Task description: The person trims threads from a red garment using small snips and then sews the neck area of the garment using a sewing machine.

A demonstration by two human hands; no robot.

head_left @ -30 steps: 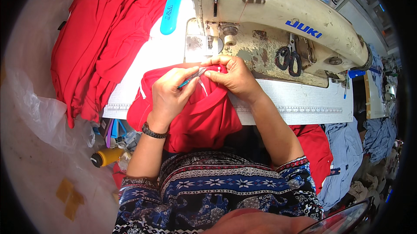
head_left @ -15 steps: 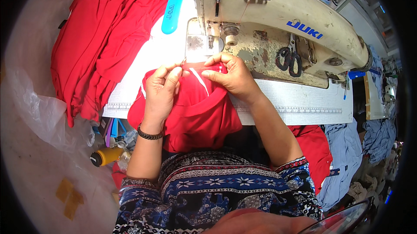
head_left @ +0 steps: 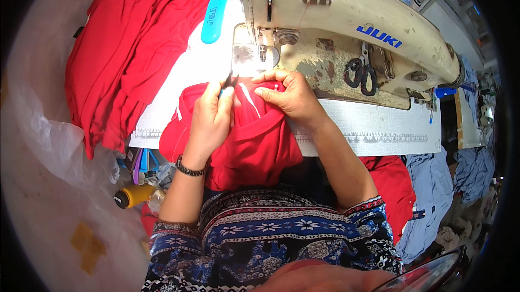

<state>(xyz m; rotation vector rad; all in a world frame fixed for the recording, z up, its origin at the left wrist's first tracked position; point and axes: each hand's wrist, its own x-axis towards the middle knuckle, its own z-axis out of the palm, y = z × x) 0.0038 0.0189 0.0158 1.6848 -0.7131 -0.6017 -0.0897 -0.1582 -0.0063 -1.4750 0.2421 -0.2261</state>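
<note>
A red garment (head_left: 254, 146) with narrow white strips lies bunched over the table's front edge, in front of the sewing machine's needle area. My left hand (head_left: 214, 110) is closed around what looks like small dark-bladed thread snips (head_left: 234, 79), their tip at the garment's upper edge. Most of the tool is hidden by my fingers, with a bit of blue showing. My right hand (head_left: 292, 97) pinches that edge between thumb and fingers, beside a white strip (head_left: 249, 99). The sewing machine (head_left: 346, 15) stands just beyond both hands.
More red fabric (head_left: 130, 48) is heaped at the left, next to a blue-handled tool (head_left: 214, 18). Black-handled scissors (head_left: 362, 72) rest on the machine bed. A printed ruler (head_left: 379, 137) runs along the table front. Blue-grey garments (head_left: 428, 194) hang at right; a yellow bottle (head_left: 134, 195) is lower left.
My left hand has shifted a little right and turned, and the dark blade now shows at its fingertips. My right hand keeps its pinch on the red garment.
</note>
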